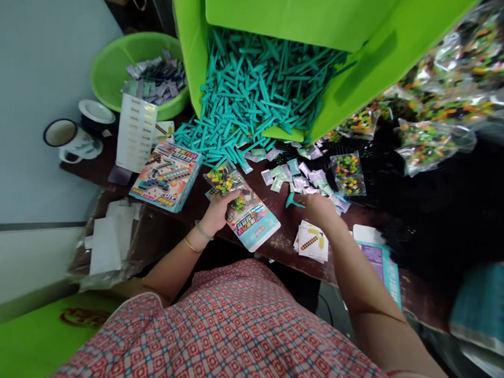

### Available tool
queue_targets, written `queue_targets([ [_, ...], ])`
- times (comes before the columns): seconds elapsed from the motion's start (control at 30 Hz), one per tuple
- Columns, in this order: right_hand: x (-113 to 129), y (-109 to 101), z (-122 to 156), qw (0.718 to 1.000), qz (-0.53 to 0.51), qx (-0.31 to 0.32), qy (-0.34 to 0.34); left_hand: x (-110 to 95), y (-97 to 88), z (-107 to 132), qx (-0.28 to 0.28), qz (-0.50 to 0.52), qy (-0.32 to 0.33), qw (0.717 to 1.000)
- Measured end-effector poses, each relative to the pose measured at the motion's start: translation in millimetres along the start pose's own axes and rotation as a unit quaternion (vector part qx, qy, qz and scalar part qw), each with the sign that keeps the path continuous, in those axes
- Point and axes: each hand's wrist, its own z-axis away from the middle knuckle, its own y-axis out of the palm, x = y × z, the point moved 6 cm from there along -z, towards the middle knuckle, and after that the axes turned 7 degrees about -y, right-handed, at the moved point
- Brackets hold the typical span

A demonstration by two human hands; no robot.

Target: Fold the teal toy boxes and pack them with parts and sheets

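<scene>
My left hand (220,210) is closed on the edge of a colourful toy box (250,219) lying on the dark table, with a clear bag of small coloured pieces (223,179) resting on the box's far end. My right hand (318,206) is closed around a teal plastic tool (292,201), just short of a scatter of small pastel packets (296,177). A small stack of printed leaflets (312,242) lies under my right wrist.
A tipped green bin (365,77) spills teal plastic sticks (247,99) onto the table. A second toy box (167,177), a white card sheet (135,131), a green basin of packets (115,66) and a mug (68,139) sit left. Bags of coloured pieces (429,144) lie right.
</scene>
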Motion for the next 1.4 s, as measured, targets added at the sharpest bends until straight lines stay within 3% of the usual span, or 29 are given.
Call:
queue_targets([
  [0.07,-17,8,21,0.999,0.012,0.003,0.042,9,4.9,4,0.014,-0.011,-0.023,1.0],
  [0.17,-14,7,40,0.99,-0.114,-0.061,0.064,32,21.2,2,0.037,-0.046,-0.052,0.997],
  [0.3,44,1,48,0.957,-0.247,-0.149,0.026,56,52.6,-1,0.087,-0.123,-0.017,0.988],
  [0.43,111,-2,57,0.936,-0.241,-0.253,-0.036,58,59.9,2,0.051,-0.129,0.072,0.988],
  [0.5,122,-5,65,0.929,-0.265,-0.249,-0.072,53,53.7,4,0.04,-0.164,0.084,0.982],
  [0.57,113,-19,75,0.922,-0.275,-0.253,-0.104,46,50.9,10,0.086,-0.242,0.088,0.962],
  [0.63,97,-41,83,0.918,-0.266,-0.262,-0.137,42,54.8,21,0.166,-0.359,0.11,0.912],
  [0.67,92,-49,84,0.917,-0.272,-0.236,-0.169,42,58.3,27,0.202,-0.421,0.127,0.875],
  [0.77,97,-56,84,0.897,-0.332,-0.044,-0.29,54,68.5,45,0.238,-0.56,0.163,0.776],
  [0.83,103,-53,89,0.881,-0.351,0.028,-0.316,64,70.9,53,0.216,-0.594,0.157,0.759],
  [0.93,92,-47,97,0.896,-0.353,-0.004,-0.27,68,61.8,65,0.158,-0.596,0.187,0.765],
  [0.97,81,-45,100,0.903,-0.353,-0.024,-0.242,65,55.5,70,0.144,-0.605,0.223,0.75],
  [1.03,51,-45,106,0.916,-0.353,-0.073,-0.175,59,38.5,79,0.132,-0.661,0.302,0.674],
  [1.1,18,-51,114,0.921,-0.354,-0.116,-0.112,59,17.1,80,0.127,-0.739,0.345,0.565],
  [1.13,6,-57,118,0.921,-0.356,-0.129,-0.093,59,6.5,77,0.121,-0.766,0.351,0.525],
  [1.17,-2,-64,122,0.92,-0.357,-0.135,-0.087,57,-1.6,74,0.114,-0.779,0.356,0.504],
  [1.23,-5,-81,131,0.92,-0.352,-0.136,-0.101,46,-6.0,71,0.102,-0.756,0.391,0.514],
  [1.33,16,-114,145,0.92,-0.324,-0.166,-0.144,7,8.7,83,0.043,-0.625,0.495,0.602],
  [1.4,40,-134,150,0.916,-0.306,-0.203,-0.164,-24,20.8,95,-0.012,-0.536,0.527,0.659],
])
